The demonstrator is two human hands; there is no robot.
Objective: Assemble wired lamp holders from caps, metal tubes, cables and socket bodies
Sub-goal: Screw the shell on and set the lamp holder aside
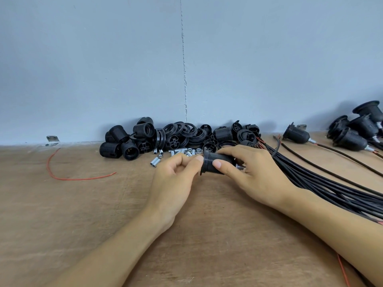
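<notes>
Nothing here for you to read.

No letters, numbers, labels or brand marks can be made out on the lamp holder (pixel 217 160) you are holding, on the heap of black socket bodies (pixel 116 139), on the metal tubes (pixel 154 161), on the black cables (pixel 310 175) or on the grey wall (pixel 248 59). Any moulded marks on the black plastic are too small and dark to tell.
</notes>
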